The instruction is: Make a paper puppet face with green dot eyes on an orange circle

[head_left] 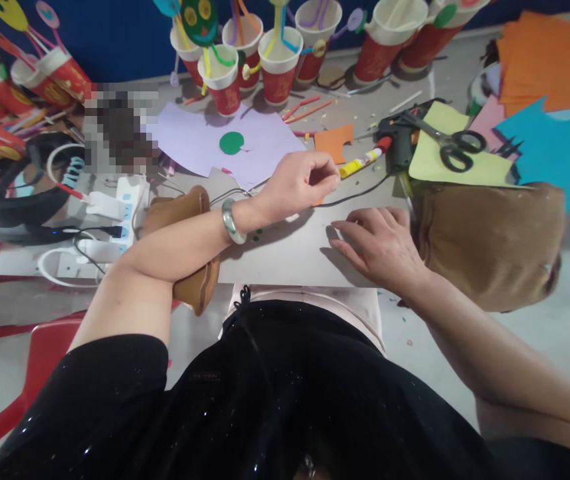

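My left hand [297, 183], with a jade-like bangle [233, 221] on its wrist, hovers over the middle of the table. Its fingers curl in and the tips meet the thumb; anything held there is hidden. My right hand [382, 243] rests near the table's front edge, palm down, fingers loosely stretched, holding nothing visible. Beyond the left hand lies purple paper [189, 137] with a green paper disc [231, 143] on it. A yellow tube with a red cap [359, 162] and an orange paper scrap [333, 143] are close to the left fingertips.
Decorated red paper cups [281, 70] stand along the back. Black-handled scissors [449, 143] lie on yellow paper [432, 167] beside a black glue gun [401, 143]. Brown cloth bundles [489, 247] flank my arms. A white power strip [127, 207] with cables is at left.
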Demonstrator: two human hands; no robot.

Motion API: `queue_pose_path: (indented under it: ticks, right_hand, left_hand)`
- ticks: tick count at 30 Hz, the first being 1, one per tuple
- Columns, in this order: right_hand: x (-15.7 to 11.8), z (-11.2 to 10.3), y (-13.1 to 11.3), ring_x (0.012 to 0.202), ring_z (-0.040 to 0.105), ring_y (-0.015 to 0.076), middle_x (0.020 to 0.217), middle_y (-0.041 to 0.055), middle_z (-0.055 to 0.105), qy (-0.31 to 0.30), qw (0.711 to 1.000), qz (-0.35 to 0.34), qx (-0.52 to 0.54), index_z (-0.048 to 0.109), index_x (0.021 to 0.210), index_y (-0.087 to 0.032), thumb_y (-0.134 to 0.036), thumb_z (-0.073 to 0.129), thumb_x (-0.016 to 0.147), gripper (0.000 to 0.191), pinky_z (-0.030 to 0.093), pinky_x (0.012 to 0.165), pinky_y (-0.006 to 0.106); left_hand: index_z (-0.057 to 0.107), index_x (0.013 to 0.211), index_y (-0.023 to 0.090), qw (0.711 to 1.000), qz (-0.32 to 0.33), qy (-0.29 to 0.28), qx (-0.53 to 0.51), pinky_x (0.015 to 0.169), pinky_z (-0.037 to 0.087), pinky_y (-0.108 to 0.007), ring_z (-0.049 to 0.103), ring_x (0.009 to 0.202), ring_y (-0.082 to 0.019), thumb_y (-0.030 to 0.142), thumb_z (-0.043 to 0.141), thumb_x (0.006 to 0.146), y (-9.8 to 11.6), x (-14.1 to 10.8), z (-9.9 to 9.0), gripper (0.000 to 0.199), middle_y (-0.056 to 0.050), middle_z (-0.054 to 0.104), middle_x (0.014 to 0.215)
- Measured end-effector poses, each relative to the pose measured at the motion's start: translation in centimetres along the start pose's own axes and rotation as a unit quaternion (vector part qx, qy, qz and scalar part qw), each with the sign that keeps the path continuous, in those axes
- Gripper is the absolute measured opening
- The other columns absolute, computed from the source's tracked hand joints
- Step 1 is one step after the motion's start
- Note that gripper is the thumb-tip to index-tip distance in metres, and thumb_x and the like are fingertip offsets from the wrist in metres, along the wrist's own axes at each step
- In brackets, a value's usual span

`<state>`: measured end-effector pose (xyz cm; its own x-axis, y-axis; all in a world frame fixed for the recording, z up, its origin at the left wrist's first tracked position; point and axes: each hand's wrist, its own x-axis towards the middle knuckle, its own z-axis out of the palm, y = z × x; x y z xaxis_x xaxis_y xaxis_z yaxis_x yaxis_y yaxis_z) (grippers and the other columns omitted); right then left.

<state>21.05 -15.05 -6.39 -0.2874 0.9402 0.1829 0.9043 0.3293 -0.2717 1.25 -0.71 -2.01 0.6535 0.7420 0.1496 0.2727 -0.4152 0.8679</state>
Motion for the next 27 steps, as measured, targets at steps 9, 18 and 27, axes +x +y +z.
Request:
queue_pose_path:
  ticks: [9,18,27]
  right_hand:
    - [-0.8,-0.8,-0.4,0.087,0.074,0.0237,0.099,0.003,0.079,0.061,0.905,0.158,0.391,0.08,0.11,-0.032,-0.041,0.071,0.098,0.018,0.062,0.078,0.042]
    - [-0.4,1.6,-0.6,0.097,0.064,0.0315,0.11,0.0156,0.072,0.052,0.999,0.006,0.004,0.078,0.122,-0.023,-0.039,0.049,0.107,0.036,0.043,0.083,0.045]
    - [-0.8,1.7,-1.4,0.1,0.051,0.0316,0.118,0.0169,0.064,0.017,0.996,-0.011,-0.091,0.073,0.132,-0.024,-0.057,0.047,0.108,0.049,0.032,0.085,0.043]
  left_hand:
    - [0.074,0.092,0.016,0.998,-0.04,-0.043,0.009,0.075,0.053,-0.025,0.069,0.083,-0.012,0.014,0.066,0.087,3.1,-3.9,-2.4,0.01,-0.005,0.079,0.092]
    - [0.078,0.118,0.018,0.953,-0.061,-0.092,0.283,0.102,0.055,-0.042,0.072,0.113,-0.026,0.024,0.06,0.102,4.4,-12.6,2.1,0.025,-0.012,0.08,0.118]
    - [0.073,0.133,0.014,0.954,-0.053,-0.053,0.289,0.102,0.052,-0.046,0.068,0.114,-0.029,0.031,0.056,0.108,3.3,-14.2,6.2,0.036,-0.014,0.074,0.119]
